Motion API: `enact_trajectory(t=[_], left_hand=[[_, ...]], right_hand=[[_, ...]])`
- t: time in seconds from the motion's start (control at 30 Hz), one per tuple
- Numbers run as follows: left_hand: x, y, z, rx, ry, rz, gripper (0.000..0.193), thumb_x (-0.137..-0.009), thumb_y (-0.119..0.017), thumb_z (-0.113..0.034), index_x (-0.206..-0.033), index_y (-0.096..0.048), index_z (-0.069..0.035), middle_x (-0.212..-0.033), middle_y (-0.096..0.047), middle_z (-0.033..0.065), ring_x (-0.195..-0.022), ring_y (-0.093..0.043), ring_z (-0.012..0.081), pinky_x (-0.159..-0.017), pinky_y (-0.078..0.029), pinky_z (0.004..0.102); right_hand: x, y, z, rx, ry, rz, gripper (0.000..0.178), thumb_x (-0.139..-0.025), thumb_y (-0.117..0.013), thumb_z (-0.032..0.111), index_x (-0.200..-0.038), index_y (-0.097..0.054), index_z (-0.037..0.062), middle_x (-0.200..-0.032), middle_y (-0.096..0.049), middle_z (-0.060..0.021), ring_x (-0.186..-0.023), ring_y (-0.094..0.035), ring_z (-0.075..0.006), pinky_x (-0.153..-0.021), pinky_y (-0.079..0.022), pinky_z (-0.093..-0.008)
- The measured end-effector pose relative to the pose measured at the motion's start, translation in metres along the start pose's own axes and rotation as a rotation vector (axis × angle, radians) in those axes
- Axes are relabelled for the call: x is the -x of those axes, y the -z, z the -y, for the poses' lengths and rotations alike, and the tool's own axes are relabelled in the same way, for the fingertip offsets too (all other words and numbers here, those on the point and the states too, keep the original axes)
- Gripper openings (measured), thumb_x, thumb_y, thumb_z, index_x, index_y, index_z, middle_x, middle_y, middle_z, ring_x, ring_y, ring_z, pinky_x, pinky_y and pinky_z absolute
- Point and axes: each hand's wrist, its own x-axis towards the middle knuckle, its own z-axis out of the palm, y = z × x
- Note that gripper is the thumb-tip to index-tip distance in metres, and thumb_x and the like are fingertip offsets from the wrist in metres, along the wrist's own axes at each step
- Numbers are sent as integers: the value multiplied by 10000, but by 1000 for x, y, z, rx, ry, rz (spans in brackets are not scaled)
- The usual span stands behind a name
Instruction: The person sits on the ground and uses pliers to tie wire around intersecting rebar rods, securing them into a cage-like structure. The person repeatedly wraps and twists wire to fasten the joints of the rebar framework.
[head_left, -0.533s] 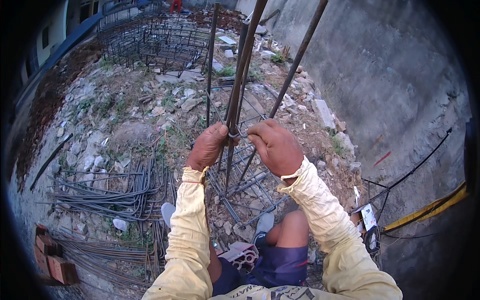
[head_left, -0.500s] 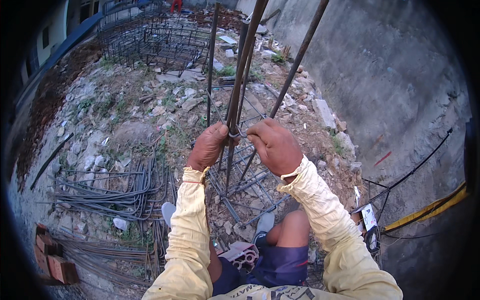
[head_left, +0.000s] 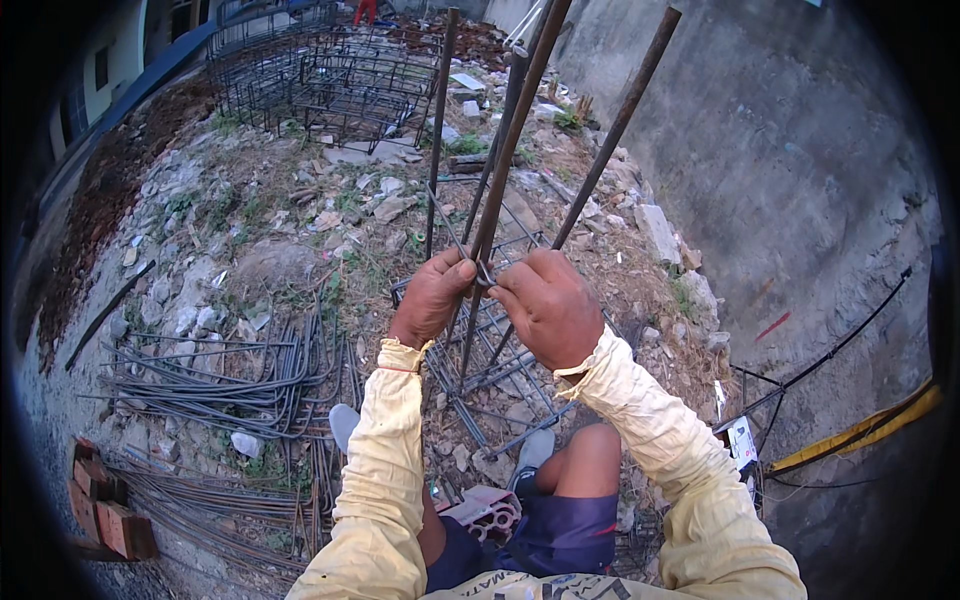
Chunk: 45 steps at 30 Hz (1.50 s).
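Note:
Several rusty upright rebars (head_left: 513, 140) rise from a steel cage (head_left: 498, 360) standing between my feet. My left hand (head_left: 432, 297) and my right hand (head_left: 546, 305) meet at the middle bars, both pinching a thin tie wire (head_left: 482, 274) wrapped where a ring crosses a bar. Both arms wear pale yellow sleeves. What lies under the fingers is hidden.
Bent rebar pieces (head_left: 215, 365) lie in a pile on the rubble ground at the left. Red bricks (head_left: 105, 505) sit at lower left. More rebar cages (head_left: 330, 85) stand at the back. A concrete wall (head_left: 800, 180) runs along the right, with cables and a yellow strap (head_left: 860, 430).

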Motion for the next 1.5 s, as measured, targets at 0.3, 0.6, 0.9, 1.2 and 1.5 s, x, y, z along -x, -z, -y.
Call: enact_trajectory(t=[0.3, 0.6, 0.9, 1.2, 1.5], left_hand=[[8, -7, -12, -39, 19, -53, 300, -956, -647, -285, -1122, -608, -37, -949, -636, -3, -849, -595, 88, -776, -480, 254], [0, -1, 2, 63, -72, -23, 340, -1010, -516, -318, -1105, -636, -14, -970, -640, 21, -882, -548, 127, -834, -399, 292], [-6, 7, 17, -28, -212, -254, 269, -998, -594, -239, -1124, -630, -4, -897, -653, 4, -772, -569, 75, -706, -450, 230], [-18, 3, 25, -263, -362, -436, 244, -1014, -569, -262, -1091, -623, -37, -859, -626, -24, -711, -543, 42, -661, -455, 205], [1, -24, -12, -159, -189, -459, 576, -1037, -405, -471, -1418, -400, -38, -1272, -566, 70, -1095, -553, 155, -937, -450, 320]], right_hand=[[-17, -10, 30, -87, 200, -137, 157, -786, -751, 118, -892, -644, 74, -839, -573, -81, -765, -590, -281, -661, -475, -382], [36, 24, -88, -706, -795, -74, 287, -951, -639, 325, -1029, -660, 50, -770, -572, 9, -679, -563, -101, -601, -485, -272], [-41, -22, -94, -1134, -863, 291, 454, -959, -629, 311, -1289, -570, 5, -702, -505, 43, -538, -439, -51, -464, -369, -218], [-39, -34, -91, -1164, -841, 175, 547, -911, -676, 241, -1356, -520, -36, -642, -448, 70, -476, -365, -43, -429, -270, -233], [-28, -38, -76, -1167, -893, 96, 545, -885, -686, 330, -1336, -578, 43, -630, -399, 91, -486, -315, -38, -449, -238, -220]])
